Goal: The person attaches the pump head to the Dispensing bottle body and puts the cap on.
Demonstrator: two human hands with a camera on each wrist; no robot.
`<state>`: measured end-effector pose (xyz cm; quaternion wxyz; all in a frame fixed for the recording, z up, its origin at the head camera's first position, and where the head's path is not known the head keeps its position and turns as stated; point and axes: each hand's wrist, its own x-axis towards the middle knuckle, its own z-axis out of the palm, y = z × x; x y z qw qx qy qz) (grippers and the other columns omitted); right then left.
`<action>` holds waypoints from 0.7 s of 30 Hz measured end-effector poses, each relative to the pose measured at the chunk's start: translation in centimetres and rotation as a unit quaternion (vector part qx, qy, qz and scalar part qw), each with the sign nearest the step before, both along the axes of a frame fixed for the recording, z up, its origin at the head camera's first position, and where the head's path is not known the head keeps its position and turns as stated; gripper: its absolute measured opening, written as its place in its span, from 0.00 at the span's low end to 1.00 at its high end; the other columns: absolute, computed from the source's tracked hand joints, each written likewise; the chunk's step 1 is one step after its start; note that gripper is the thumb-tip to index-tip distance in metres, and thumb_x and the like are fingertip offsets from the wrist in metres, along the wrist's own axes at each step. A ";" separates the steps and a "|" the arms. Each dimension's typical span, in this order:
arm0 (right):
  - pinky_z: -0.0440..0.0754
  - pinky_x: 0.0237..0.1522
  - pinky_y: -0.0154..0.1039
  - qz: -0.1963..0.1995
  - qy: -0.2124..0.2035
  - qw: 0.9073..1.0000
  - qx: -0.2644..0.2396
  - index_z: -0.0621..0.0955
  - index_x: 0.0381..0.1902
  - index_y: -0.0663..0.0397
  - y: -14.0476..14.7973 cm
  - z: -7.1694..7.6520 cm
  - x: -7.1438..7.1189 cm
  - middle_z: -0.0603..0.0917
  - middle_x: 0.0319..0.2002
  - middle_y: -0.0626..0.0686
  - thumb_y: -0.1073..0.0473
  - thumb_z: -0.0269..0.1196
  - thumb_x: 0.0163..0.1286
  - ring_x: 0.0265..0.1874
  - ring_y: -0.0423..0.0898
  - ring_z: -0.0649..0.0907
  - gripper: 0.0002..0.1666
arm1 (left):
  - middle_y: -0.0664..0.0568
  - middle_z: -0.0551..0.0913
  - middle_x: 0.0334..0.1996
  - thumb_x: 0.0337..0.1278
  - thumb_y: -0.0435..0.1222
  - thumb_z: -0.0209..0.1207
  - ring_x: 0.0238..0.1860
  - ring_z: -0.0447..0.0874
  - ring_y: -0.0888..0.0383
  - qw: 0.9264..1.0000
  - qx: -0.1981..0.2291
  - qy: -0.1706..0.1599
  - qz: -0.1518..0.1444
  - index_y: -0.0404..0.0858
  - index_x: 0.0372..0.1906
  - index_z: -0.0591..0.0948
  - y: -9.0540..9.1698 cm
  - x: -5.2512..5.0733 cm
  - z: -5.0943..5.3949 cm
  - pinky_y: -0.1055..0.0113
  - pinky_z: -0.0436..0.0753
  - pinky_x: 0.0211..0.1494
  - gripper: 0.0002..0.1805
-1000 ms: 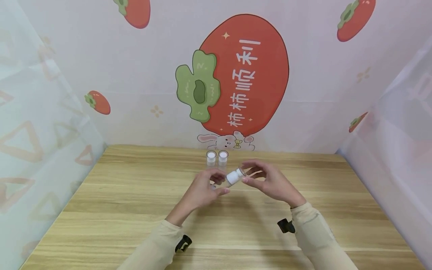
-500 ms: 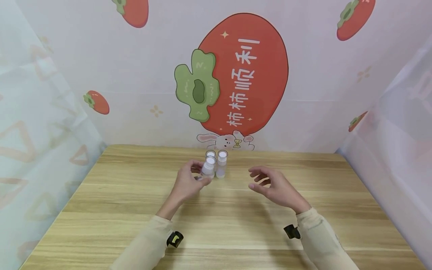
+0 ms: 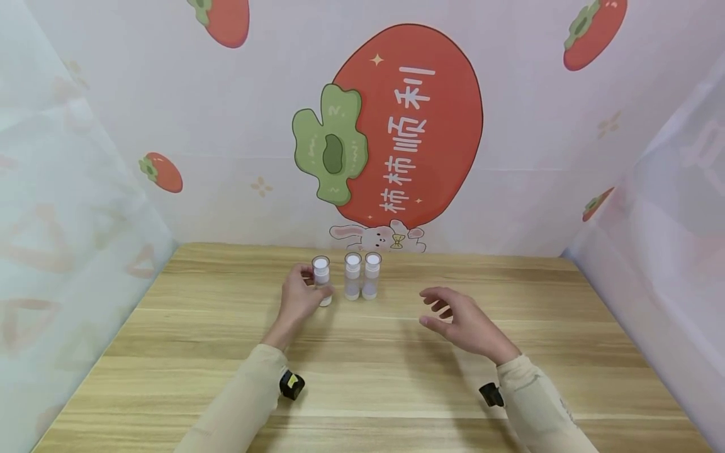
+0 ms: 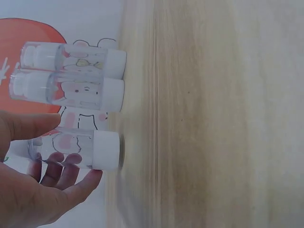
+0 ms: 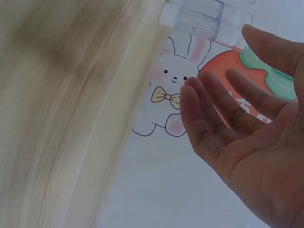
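My left hand [image 3: 297, 301] holds a clear pump bottle [image 3: 321, 272] with a white base and a clear cap. It is upright at the back of the table, thumb on one side and fingers on the other. In the left wrist view its white base [image 4: 107, 150] is at the tabletop; whether it touches cannot be told. Just right of it, a second such bottle [image 3: 352, 277] and a third bottle [image 3: 370, 277] stand upright side by side. My right hand [image 3: 467, 322] hovers right of them, fingers loosely bent, with nothing in it.
The wooden table [image 3: 374, 377] meets a wall cloth [image 3: 226, 214] printed with persimmons and a rabbit, close behind the bottles. White cloth sides rise at left and right. Each sleeve carries a small black wrist mount [image 3: 291, 385].
The tilted bottle between both hands has left the right hand. My left hand has carried it leftward and turned it upright beside the other two. The right hand has drawn back to the right.
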<state>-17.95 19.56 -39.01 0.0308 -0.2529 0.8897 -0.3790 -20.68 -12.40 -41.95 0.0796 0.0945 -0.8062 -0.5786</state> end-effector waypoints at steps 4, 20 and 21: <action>0.83 0.51 0.54 -0.004 0.016 1.000 0.017 0.77 0.63 0.60 0.1 -0.3 0.1 0.82 0.55 0.56 0.60 0.70 0.68 0.50 0.58 0.83 0.28 | 0.34 0.77 0.51 0.46 0.24 0.70 0.55 0.76 0.38 1.000 -0.005 -0.002 -0.001 0.27 0.53 0.72 -0.1 -0.5 -0.3 0.47 0.77 0.61 0.27; 0.81 0.53 0.56 -0.027 0.068 0.996 0.056 0.76 0.64 0.60 0.0 -0.6 0.1 0.81 0.57 0.58 0.58 0.71 0.67 0.53 0.59 0.82 0.30 | 0.32 0.77 0.52 0.44 0.23 0.70 0.56 0.77 0.36 1.000 -0.022 0.003 -0.005 0.26 0.54 0.71 0.0 -1.0 -0.7 0.47 0.75 0.63 0.29; 0.81 0.53 0.56 -0.033 0.082 0.994 0.066 0.76 0.64 0.60 0.0 -0.7 0.1 0.81 0.57 0.58 0.57 0.71 0.68 0.53 0.59 0.81 0.30 | 0.32 0.77 0.53 0.44 0.23 0.70 0.57 0.76 0.36 1.000 -0.029 0.004 -0.008 0.26 0.55 0.71 0.0 -1.0 -0.6 0.46 0.75 0.64 0.30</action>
